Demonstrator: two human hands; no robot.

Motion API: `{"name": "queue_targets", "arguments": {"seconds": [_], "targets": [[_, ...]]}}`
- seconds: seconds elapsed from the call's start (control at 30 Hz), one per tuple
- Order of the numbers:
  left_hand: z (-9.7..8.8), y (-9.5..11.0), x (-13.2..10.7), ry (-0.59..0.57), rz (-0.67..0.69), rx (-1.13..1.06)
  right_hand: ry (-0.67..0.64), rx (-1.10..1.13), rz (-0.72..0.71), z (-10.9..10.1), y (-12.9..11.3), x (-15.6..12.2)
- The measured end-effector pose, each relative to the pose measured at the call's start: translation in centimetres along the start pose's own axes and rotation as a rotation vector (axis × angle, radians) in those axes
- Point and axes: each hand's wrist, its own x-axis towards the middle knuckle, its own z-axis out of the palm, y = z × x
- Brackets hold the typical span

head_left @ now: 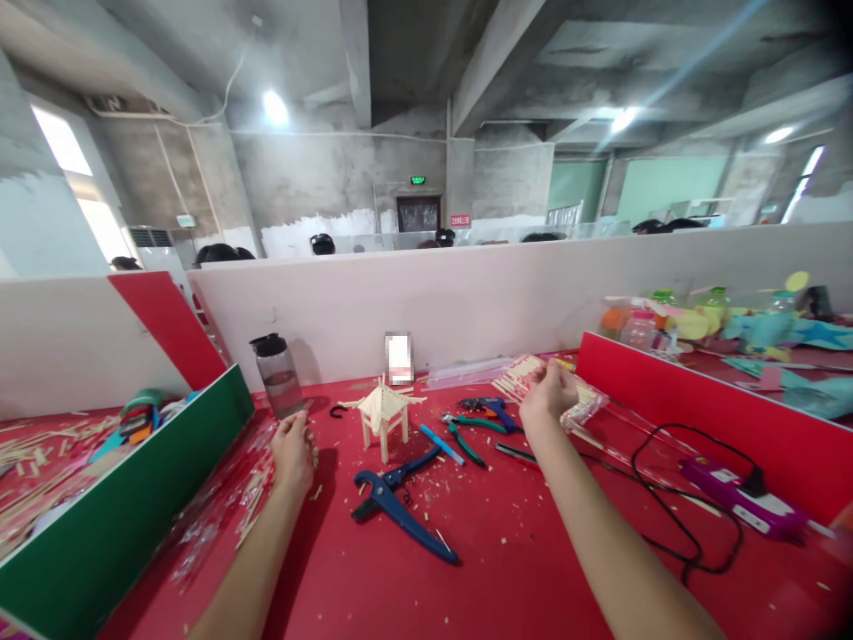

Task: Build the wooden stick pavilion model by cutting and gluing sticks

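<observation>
On the red table (520, 551), the left hand (293, 447) lies knuckles up at 9 o'clock from the small wooden model (385, 411), its fingers curled beside the crumpled clear wrap (223, 502); I cannot tell whether it holds anything. The right hand (547, 393), at 3 o'clock from the model, is closed in a fist on the near edge of the sticks (516, 378). A blue cutter (400, 511) lies at 6 o'clock, green pliers (466, 437) at 4, a bottle (278, 375) at 10, and a purple glue gun (739, 498) far out at 4.
</observation>
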Motion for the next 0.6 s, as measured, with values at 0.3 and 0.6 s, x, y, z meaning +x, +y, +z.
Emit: {"name": "queue_targets", "arguments": {"seconds": [0.3,0.6], "targets": [[0.7,1.2,-0.6,-0.031,0.176,0.064,-0.449,-0.022,0.316,1.1,-0.8,-3.3],[3.2,4.1,-6.8,-0.613,1.076,0.774,-1.434,-0.116,0.493,2.0,-5.7,-10.4]]}}
